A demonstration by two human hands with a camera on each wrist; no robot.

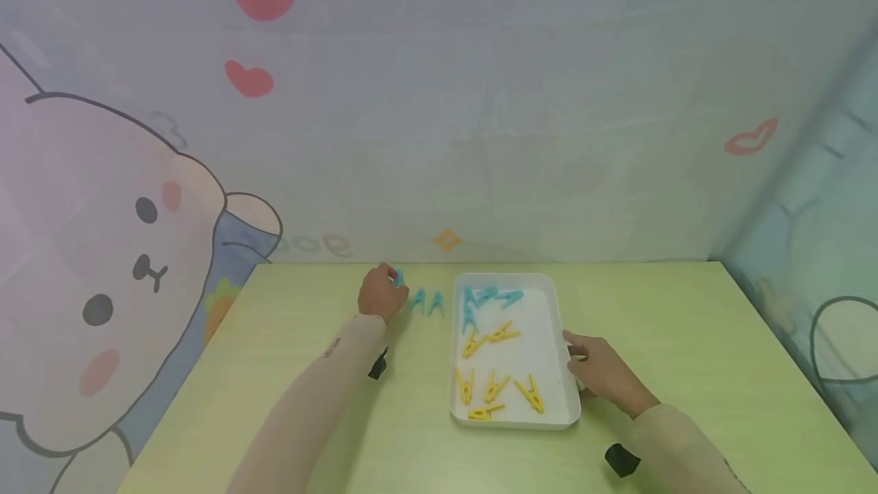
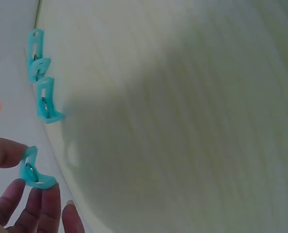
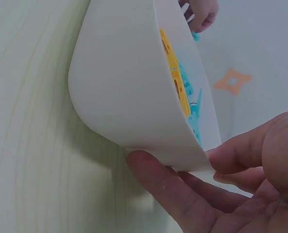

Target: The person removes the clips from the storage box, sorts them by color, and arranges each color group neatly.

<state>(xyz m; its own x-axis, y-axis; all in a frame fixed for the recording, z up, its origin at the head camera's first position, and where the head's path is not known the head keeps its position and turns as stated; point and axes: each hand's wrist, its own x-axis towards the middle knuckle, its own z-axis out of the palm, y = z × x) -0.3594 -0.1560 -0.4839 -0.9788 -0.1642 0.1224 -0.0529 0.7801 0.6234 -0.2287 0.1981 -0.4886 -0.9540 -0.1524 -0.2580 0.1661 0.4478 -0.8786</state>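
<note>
My left hand [image 1: 381,294] pinches a light-blue clothespin [image 2: 36,178] between thumb and fingers, close to the table's back edge. Just right of that hand, two more blue clothespins [image 1: 418,300] stand on the table. In the left wrist view this pair of clothespins [image 2: 45,99] is near the upper left. A white rectangular tray [image 1: 538,334] sits right of them, and my right hand [image 1: 604,373] grips its right side, thumb at the rim and fingers underneath. Inside the tray, several blue clothespins [image 1: 486,295] lie toward the back and several yellow clothespins [image 1: 531,395] toward the middle and front.
The light yellow-green table [image 1: 686,349] ends at a printed cloth backdrop [image 1: 583,136] with hearts and a cartoon bear. A black device [image 1: 378,364] is strapped at the left wrist, another black device [image 1: 622,460] at the right.
</note>
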